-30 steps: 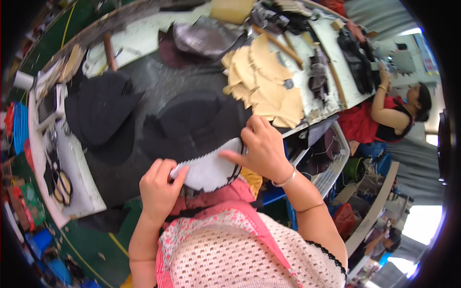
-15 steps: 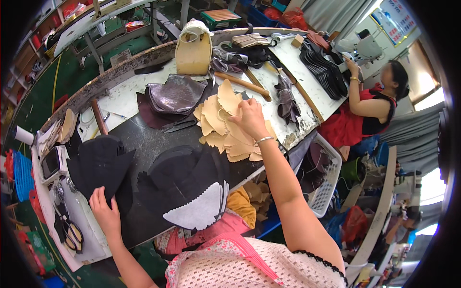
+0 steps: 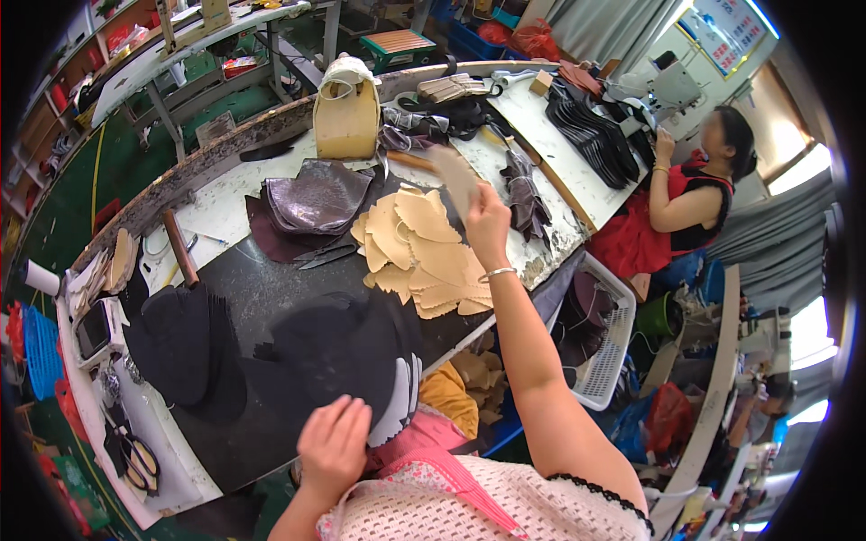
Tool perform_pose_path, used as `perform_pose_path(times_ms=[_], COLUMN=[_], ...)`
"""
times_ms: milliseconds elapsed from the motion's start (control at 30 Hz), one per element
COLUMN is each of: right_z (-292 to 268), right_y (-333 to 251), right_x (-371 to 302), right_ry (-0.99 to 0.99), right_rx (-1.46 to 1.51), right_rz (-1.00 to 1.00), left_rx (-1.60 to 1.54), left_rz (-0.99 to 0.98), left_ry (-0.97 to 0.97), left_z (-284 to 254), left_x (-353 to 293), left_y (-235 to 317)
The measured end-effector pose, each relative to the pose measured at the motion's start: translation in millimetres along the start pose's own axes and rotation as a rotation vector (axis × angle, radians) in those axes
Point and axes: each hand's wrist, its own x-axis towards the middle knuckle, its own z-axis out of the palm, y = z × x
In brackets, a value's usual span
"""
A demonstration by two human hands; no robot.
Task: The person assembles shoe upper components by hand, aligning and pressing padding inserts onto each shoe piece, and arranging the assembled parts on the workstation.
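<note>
My right hand (image 3: 488, 221) is raised over the far side of a loose pile of tan scallop-edged pieces (image 3: 419, 257), pinching one tan piece (image 3: 456, 180) that is smeared by motion. Closer to me, my left hand (image 3: 334, 442) is at the near edge of a stack of black cut pieces (image 3: 329, 338). Its fingers are stretched out, and nothing shows in them. Pale grey undersides (image 3: 397, 406) stick out along the stack's right edge. A second black stack (image 3: 185, 343) lies to the left.
Folded shiny dark pieces (image 3: 316, 198) lie beyond the tan pile, beside a yellowish block (image 3: 347, 122). Scissors (image 3: 140, 462) rest at the lower left. A white basket (image 3: 613, 356) stands right of the table. A co-worker in red (image 3: 677, 203) sits at a sewing machine (image 3: 675, 93).
My right hand has lifted a tan piece up off the pile. My left hand has moved right from the left black stack to the middle one, where less of the pale underside shows.
</note>
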Motion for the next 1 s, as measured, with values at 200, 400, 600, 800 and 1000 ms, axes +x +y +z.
perform_pose_path(times_ms=[200,400,600,800,1000], right_z=[-18.9,-15.5,-5.7,-2.1,-37.3], right_y=[-30.3,-33.8,-36.3,-18.3,-67.1], right_x=[-22.6,-54.1,-53.6,-52.9,-56.2], right_ry=[0.055,-0.591,-0.525,-0.424,-0.055], right_rx=[0.014,-0.183,-0.253,-0.186,0.419], right_rz=[-0.372,-0.446,-0.312,-0.330,-0.158], left_rx=[-0.222,-0.271,-0.280,-0.324,-0.328], left_rz=[-0.183,-0.161,-0.099,-0.050,-0.317], left_ry=[-0.150,-0.280,-0.320,-0.316,0.094], left_z=[0.3,-12.3,-15.6,-2.7,-1.7], left_x=[10.0,27.6,52.4,68.4,90.1], left_y=[-3.3,-5.8,-15.4,-12.3,-10.1])
